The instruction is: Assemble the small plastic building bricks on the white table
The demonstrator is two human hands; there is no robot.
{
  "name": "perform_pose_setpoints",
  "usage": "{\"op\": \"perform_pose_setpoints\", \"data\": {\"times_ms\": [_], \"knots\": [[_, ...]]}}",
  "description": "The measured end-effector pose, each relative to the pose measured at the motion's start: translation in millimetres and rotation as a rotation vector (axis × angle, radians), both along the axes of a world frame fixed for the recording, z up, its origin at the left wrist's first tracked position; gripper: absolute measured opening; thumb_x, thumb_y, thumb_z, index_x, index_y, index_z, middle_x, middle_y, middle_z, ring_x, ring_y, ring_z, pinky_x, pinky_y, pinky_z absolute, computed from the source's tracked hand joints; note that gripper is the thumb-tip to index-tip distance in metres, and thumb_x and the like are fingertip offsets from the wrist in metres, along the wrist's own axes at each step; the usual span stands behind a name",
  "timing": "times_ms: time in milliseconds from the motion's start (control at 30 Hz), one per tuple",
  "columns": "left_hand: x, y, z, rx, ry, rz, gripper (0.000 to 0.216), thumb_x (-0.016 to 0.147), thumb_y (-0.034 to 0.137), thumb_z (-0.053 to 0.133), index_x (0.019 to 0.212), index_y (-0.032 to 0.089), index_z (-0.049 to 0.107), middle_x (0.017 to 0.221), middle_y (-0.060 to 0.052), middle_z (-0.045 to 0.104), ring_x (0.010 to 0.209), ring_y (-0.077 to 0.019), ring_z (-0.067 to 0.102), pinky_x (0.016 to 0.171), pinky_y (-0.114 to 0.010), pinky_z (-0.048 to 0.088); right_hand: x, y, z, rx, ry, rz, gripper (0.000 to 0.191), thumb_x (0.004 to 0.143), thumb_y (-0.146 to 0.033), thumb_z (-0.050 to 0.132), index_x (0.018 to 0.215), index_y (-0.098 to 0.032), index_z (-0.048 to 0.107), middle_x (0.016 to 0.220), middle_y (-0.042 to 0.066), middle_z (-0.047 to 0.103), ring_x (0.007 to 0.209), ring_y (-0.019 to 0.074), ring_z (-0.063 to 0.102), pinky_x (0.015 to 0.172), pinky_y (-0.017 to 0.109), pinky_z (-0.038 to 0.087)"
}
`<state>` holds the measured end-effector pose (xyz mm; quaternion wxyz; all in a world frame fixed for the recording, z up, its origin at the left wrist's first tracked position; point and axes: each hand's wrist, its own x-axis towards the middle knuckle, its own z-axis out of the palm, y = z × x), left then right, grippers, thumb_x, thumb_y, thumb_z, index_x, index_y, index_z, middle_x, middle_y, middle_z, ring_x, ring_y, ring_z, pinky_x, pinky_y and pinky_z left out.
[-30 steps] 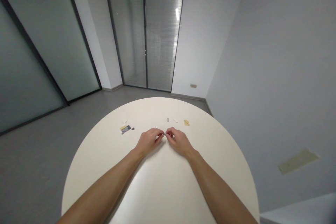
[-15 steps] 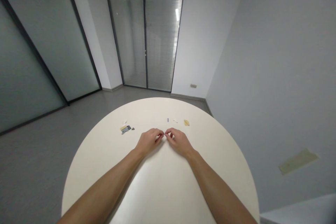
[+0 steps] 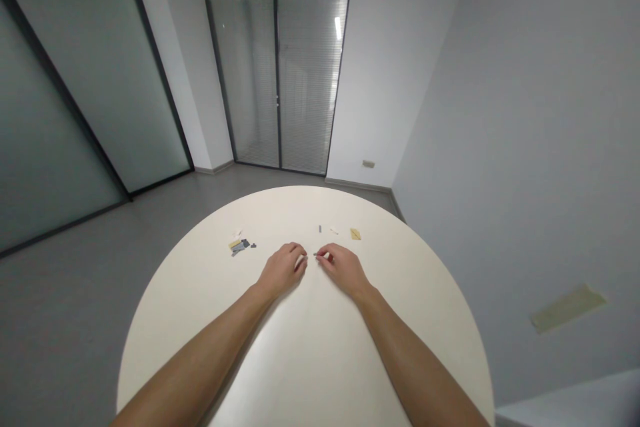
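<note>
Both my hands rest near the middle of a round cream table (image 3: 310,360). My right hand (image 3: 341,269) pinches a tiny dark grey piece (image 3: 317,255) at its fingertips. My left hand (image 3: 281,267) is curled a short gap to the left; a small white bit shows at its fingertips (image 3: 303,257), too small to tell what it is. A cluster of small tan, grey and dark pieces (image 3: 240,245) lies to the left of my hands.
Beyond my hands lie a small grey piece (image 3: 320,229), a white piece (image 3: 333,231) and a tan piece (image 3: 355,233). Past the table's far edge is grey floor, glass sliding doors (image 3: 280,80) and a grey wall on the right.
My hands, which were pinched together at the fingertips, have drawn slightly apart; the dark piece stays with my right hand.
</note>
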<state>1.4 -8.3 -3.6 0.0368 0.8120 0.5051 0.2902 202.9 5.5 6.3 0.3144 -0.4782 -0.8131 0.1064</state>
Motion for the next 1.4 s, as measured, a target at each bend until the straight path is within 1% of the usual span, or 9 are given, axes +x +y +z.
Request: {"op": "perform_pose_setpoints", "data": {"times_ms": [100,367,567,667,733,833,1000,1100,1400], "knots": [[-0.9,3.0,-5.7,-0.01,-0.025,-0.022,0.015,0.091,0.022,0.052,0.1,0.022,0.064,0.114,-0.007,0.063,0.108,-0.0212,0.057,0.095,-0.034,0.047,1.2,1.9,-2.8,-0.012,-0.039,-0.027,0.01,0.09,-0.029,0.061,0.093,-0.024,0.069,0.09,0.0,0.071,0.083,0.0159,0.063,0.075,0.027,0.044],[-1.6,4.1,-8.9,-0.016,-0.021,-0.025,0.015,0.091,0.023,0.053,0.102,0.022,0.063,0.116,-0.007,0.062,0.109,-0.0218,0.057,0.096,-0.036,0.047,1.1,2.4,-4.1,0.01,-0.097,-0.003,0.011,0.091,-0.028,0.061,0.092,-0.024,0.071,0.092,0.002,0.071,0.09,0.0172,0.063,0.079,0.028,0.045],[-1.9,4.4,-8.8,-0.021,-0.01,-0.026,0.017,0.092,0.023,0.052,0.104,0.022,0.063,0.117,-0.007,0.062,0.11,-0.0217,0.056,0.098,-0.036,0.047,0.7,-0.2,-2.5,0.001,-0.06,0.033,0.018,0.091,-0.027,0.06,0.106,-0.025,0.071,0.098,0.002,0.072,0.094,0.0165,0.063,0.085,0.028,0.046],[-1.5,4.2,-8.5,-0.026,-0.012,-0.021,0.018,0.092,0.023,0.051,0.105,0.022,0.064,0.117,-0.007,0.063,0.111,-0.0219,0.056,0.098,-0.036,0.046,0.8,-0.4,-2.3,0.015,-0.094,0.08,0.016,0.093,-0.027,0.059,0.1,-0.026,0.073,0.1,0.002,0.071,0.097,0.0167,0.062,0.088,0.028,0.045],[-1.3,3.9,-8.3,-0.025,-0.014,-0.023,0.018,0.092,0.022,0.051,0.105,0.022,0.064,0.117,-0.008,0.063,0.111,-0.0221,0.056,0.098,-0.037,0.046,0.8,-0.4,-2.1,0.022,-0.11,0.083,0.016,0.093,-0.026,0.058,0.096,-0.024,0.073,0.099,0.002,0.072,0.097,0.0169,0.062,0.088,0.028,0.045],[-1.3,3.6,-8.1,-0.025,-0.015,-0.026,0.018,0.092,0.023,0.051,0.105,0.022,0.064,0.117,-0.007,0.063,0.11,-0.0222,0.056,0.097,-0.037,0.046,0.3,-0.5,-1.5,0.031,-0.127,0.039,0.013,0.092,-0.024,0.058,0.093,-0.023,0.071,0.095,0.002,0.072,0.093,0.0171,0.062,0.084,0.028,0.046],[-1.1,3.4,-7.2,-0.02,-0.024,-0.028,0.015,0.092,0.023,0.052,0.102,0.022,0.064,0.115,-0.007,0.063,0.11,-0.0214,0.057,0.096,-0.036,0.047,-0.3,1.3,-1.1,0.046,-0.235,-0.103,0.01,0.086,-0.019,0.06,0.088,-0.021,0.069,0.089,0.005,0.072,0.087,0.019,0.063,0.078,0.029,0.045],[-1.0,2.9,-6.3,-0.02,-0.028,-0.035,0.016,0.091,0.022,0.053,0.103,0.022,0.063,0.115,-0.007,0.063,0.11,-0.0214,0.057,0.096,-0.035,0.046,0.6,3.1,-1.3,0.05,-0.273,-0.131,0.011,0.086,-0.018,0.059,0.088,-0.021,0.069,0.088,0.006,0.072,0.086,0.02,0.064,0.077,0.029,0.044],[-1.4,2.3,-6.5,-0.023,-0.024,-0.031,0.017,0.092,0.022,0.052,0.104,0.022,0.063,0.116,-0.007,0.063,0.111,-0.0217,0.056,0.098,-0.036,0.046,2.1,2.2,1.5,0.053,-0.242,-0.019,0.019,0.087,-0.014,0.057,0.094,-0.023,0.072,0.093,0.004,0.073,0.091,0.0195,0.063,0.082,0.029,0.045]]}}
